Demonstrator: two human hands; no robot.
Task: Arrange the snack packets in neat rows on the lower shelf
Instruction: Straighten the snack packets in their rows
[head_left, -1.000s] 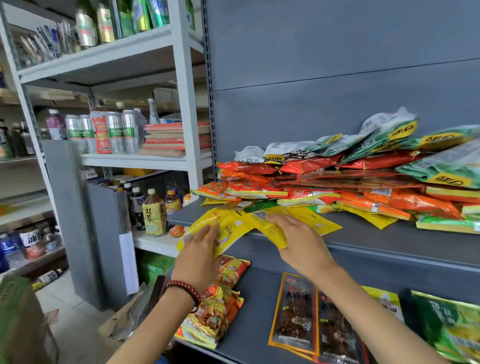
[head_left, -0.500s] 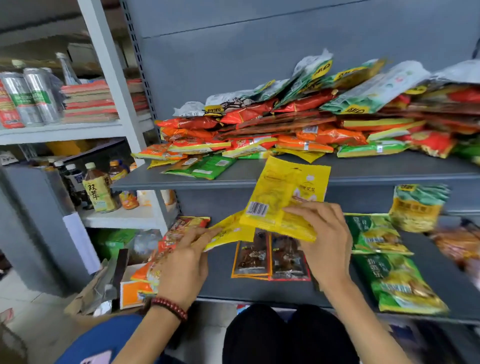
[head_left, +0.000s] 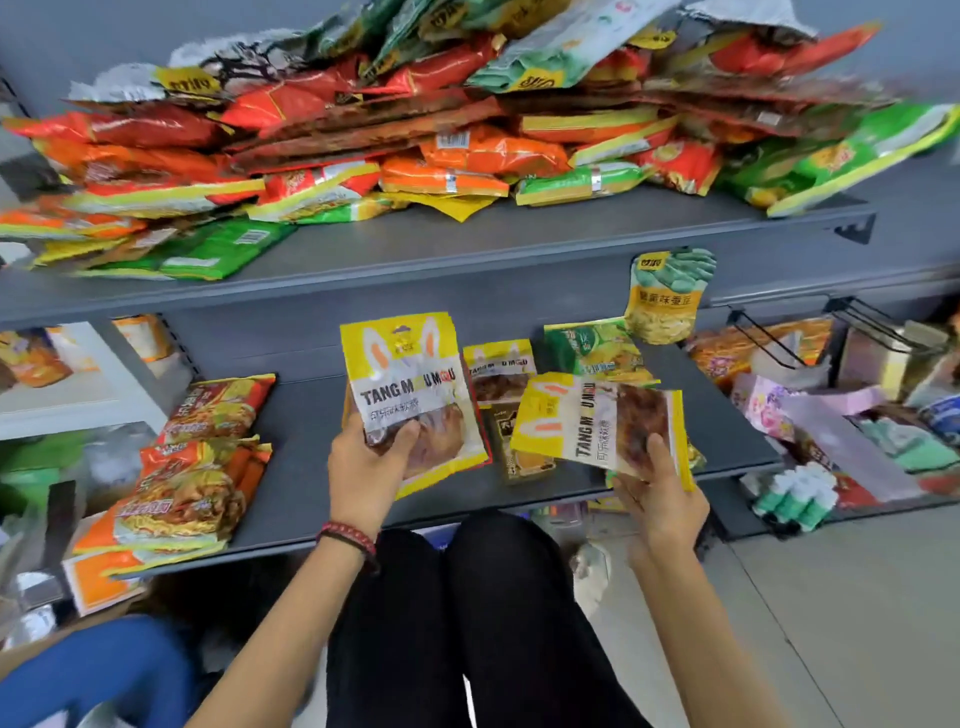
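My left hand (head_left: 366, 467) grips an upright yellow snack packet (head_left: 410, 379) with rabbit ears printed on it, held over the middle of the grey lower shelf (head_left: 306, 421). My right hand (head_left: 660, 493) holds a second yellow packet of the same kind (head_left: 592, 421), turned sideways, over the shelf's front right part. Between them a third such packet (head_left: 498, 371) lies flat on the shelf. Orange noodle packets (head_left: 192, 467) are stacked at the shelf's left end. Green packets (head_left: 597, 348) lie at the back right, and one green-yellow packet (head_left: 667, 296) leans on the back wall.
The upper shelf (head_left: 467, 244) carries a big loose heap of red, orange and green packets (head_left: 415, 130). Pink and other goods (head_left: 841, 415) crowd a low rack to the right. My knees in black trousers (head_left: 467, 597) are just before the shelf edge.
The view has dropped toward the lower shelf. My hands have separated the two yellow packets, one in each hand, and turned their printed fronts up over the shelf.
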